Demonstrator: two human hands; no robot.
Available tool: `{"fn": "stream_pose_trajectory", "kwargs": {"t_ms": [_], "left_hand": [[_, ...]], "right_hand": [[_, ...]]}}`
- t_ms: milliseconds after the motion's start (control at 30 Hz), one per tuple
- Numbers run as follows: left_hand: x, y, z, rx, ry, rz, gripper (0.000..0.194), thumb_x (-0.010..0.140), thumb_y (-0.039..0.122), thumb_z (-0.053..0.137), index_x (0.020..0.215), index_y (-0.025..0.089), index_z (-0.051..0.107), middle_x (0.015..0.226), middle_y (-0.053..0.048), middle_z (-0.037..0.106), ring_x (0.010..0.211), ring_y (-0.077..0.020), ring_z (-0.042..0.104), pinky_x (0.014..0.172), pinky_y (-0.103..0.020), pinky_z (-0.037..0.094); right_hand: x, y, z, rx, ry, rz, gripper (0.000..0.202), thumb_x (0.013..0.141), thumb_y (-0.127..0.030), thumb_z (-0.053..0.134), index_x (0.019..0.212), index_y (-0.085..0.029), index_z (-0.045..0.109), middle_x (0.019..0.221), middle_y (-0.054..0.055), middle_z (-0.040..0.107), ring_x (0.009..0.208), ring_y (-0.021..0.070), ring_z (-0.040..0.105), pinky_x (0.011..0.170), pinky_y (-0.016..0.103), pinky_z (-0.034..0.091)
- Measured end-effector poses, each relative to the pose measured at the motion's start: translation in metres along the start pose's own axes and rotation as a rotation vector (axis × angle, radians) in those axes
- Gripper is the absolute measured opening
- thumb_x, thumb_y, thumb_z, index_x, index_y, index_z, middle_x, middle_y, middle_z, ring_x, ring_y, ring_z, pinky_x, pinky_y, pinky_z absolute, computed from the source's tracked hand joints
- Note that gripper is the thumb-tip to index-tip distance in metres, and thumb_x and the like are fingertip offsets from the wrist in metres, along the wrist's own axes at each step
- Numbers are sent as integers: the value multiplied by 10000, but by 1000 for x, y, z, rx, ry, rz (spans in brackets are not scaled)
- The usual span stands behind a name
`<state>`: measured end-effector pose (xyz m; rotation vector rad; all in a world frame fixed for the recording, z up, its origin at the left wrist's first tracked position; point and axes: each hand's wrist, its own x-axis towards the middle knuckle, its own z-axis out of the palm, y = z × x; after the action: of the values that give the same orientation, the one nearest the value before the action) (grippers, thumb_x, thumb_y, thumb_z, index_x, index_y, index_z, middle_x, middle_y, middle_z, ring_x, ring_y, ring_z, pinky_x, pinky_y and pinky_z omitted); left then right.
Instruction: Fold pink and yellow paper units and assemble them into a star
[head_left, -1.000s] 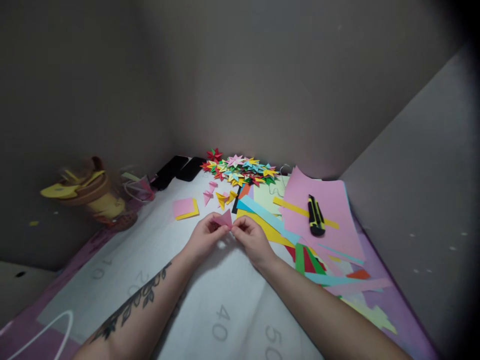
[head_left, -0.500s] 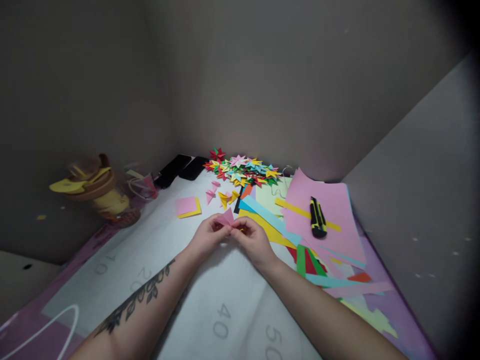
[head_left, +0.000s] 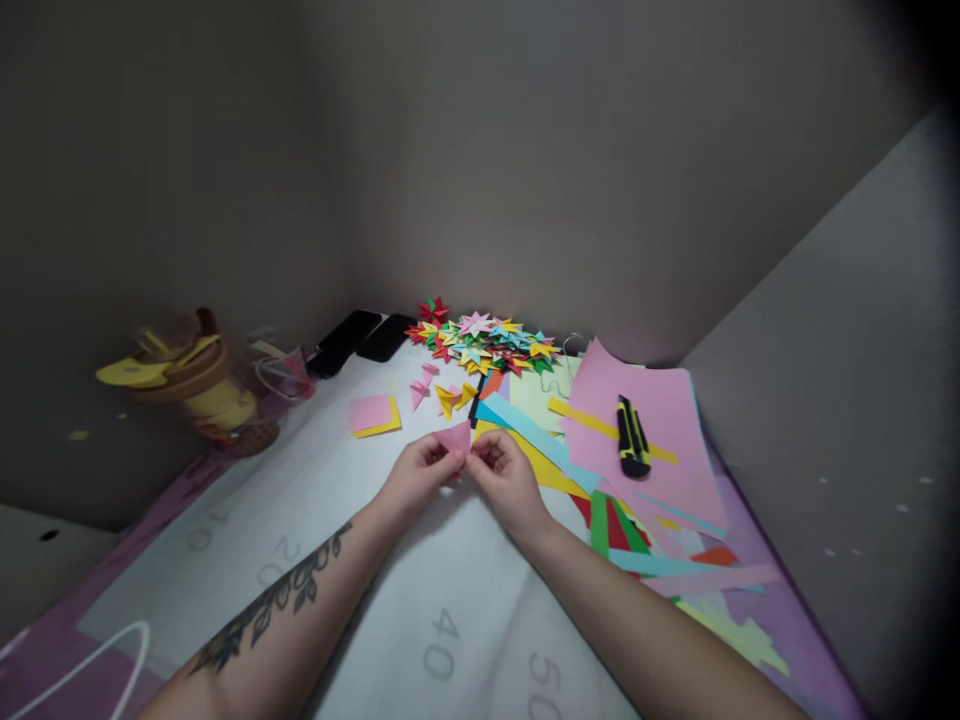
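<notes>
A small pink folded paper triangle (head_left: 456,437) is pinched between both hands, above the white sheet (head_left: 300,480). My left hand (head_left: 420,470) grips its left and lower side with thumb and fingers. At its lower right corner, the thumb and fingertips of my right hand (head_left: 504,470) are closed on it. Beyond the hands lie pink folded pieces (head_left: 421,390) and yellow folded pieces (head_left: 448,400). A stack of pink and yellow squares (head_left: 373,413) rests to the left of them.
Folded paper stars (head_left: 480,340) are heaped at the back. On the right, a black and yellow cutter (head_left: 633,440) lies on pink sheets (head_left: 675,410), near coloured strips (head_left: 540,435). Two dark phones (head_left: 349,335) and a pot-shaped holder (head_left: 202,380) are at the left.
The pink paper has turned between my fingers, its tip now pointing more to the right. The view has shifted slightly.
</notes>
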<state>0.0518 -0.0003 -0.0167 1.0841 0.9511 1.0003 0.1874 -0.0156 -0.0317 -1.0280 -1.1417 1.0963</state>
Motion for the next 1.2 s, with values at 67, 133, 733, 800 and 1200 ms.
{"fn": "stream_pose_trajectory", "kwargs": {"t_ms": [67, 133, 733, 800, 1200], "left_hand": [[0, 0, 1, 2, 25, 10, 282, 667, 376, 741, 712, 132, 607, 641, 5, 608, 562, -99, 528, 562, -221, 411], [1, 0, 1, 6, 66, 18, 273, 673, 370, 735, 696, 136, 597, 616, 10, 599, 545, -95, 519, 541, -213, 398], [-1, -2, 10, -199, 144, 14, 224, 673, 319, 739, 709, 147, 601, 651, 11, 606, 598, -95, 521, 596, -220, 396], [-1, -2, 11, -209, 151, 7, 223, 670, 318, 741, 723, 146, 608, 652, 18, 602, 591, -90, 511, 587, -213, 388], [1, -5, 12, -182, 128, 39, 199, 699, 298, 709, 757, 143, 598, 695, 8, 617, 625, -95, 537, 622, -219, 416]], "right_hand": [[-1, 0, -1, -15, -7, -16, 151, 735, -245, 650, 799, -213, 517, 731, -29, 521, 660, 127, 497, 622, 253, 411], [-1, 1, -2, -36, -15, -32, 117, 749, -247, 632, 805, -213, 535, 760, -15, 539, 700, 140, 515, 655, 265, 423], [-3, -1, 1, -255, 39, -12, 69, 762, -262, 612, 742, -206, 576, 704, -6, 589, 656, 152, 543, 620, 278, 432], [-3, -1, 1, -230, 52, -3, 83, 754, -269, 620, 724, -203, 578, 687, -9, 590, 648, 151, 539, 622, 280, 432], [-2, 3, 6, -19, 63, 27, 194, 720, -236, 650, 825, -219, 488, 724, -43, 516, 630, 111, 506, 606, 235, 413]]}}
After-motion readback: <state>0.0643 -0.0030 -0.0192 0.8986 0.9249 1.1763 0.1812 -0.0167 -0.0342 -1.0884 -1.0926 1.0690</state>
